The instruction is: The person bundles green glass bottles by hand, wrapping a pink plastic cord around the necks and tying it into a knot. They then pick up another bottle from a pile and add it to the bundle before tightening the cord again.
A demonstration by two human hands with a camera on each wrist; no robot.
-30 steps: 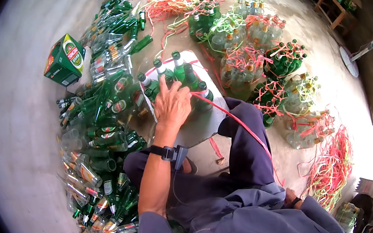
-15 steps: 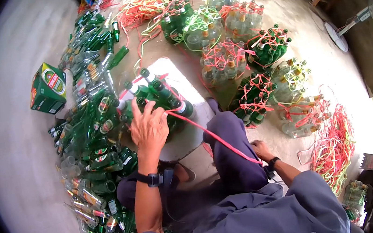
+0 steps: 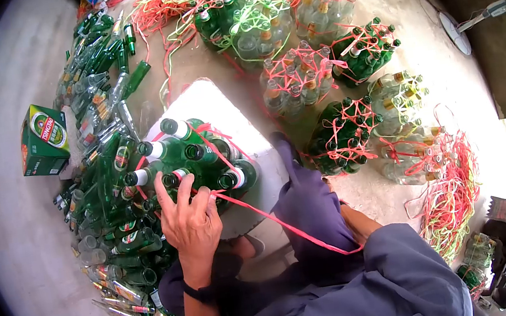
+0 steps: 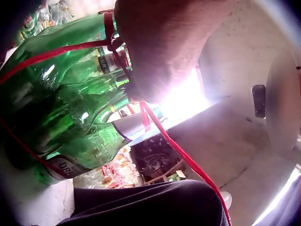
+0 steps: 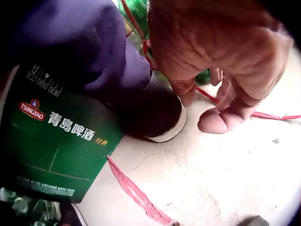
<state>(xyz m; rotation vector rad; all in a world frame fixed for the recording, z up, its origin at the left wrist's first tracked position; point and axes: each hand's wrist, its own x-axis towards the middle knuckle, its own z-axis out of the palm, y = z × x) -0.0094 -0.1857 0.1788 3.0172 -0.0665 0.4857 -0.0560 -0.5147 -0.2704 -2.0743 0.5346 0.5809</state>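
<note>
A bundle of green bottles (image 3: pixel 195 159) stands on a pale board (image 3: pixel 256 132), with red strap around and across its necks. My left hand (image 3: pixel 190 227) lies over the near bottle tops, two fingers spread on the necks and the thumb side pinching the red strap (image 3: pixel 287 227). In the left wrist view the strap (image 4: pixel 178 148) leaves from beneath the hand (image 4: pixel 164 42). My right hand (image 5: pixel 225 52), hidden beyond the knee in the head view, has its fingers curled round the strap (image 5: pixel 277 116) low over the floor.
Loose bottles (image 3: pixel 129 238) pile up on the left beside a green carton (image 3: pixel 45 139). Tied bottle bundles (image 3: pixel 297 82) stand on the right. Strap heaps (image 3: pixel 450 202) lie at the right and far side, and a fan (image 3: pixel 454 32) stands by the wall.
The head view has come closer to the bundle, which now appears lower and further left. My left hand stays at the bottle tops. My right hand has passed out of sight behind the knee.
</note>
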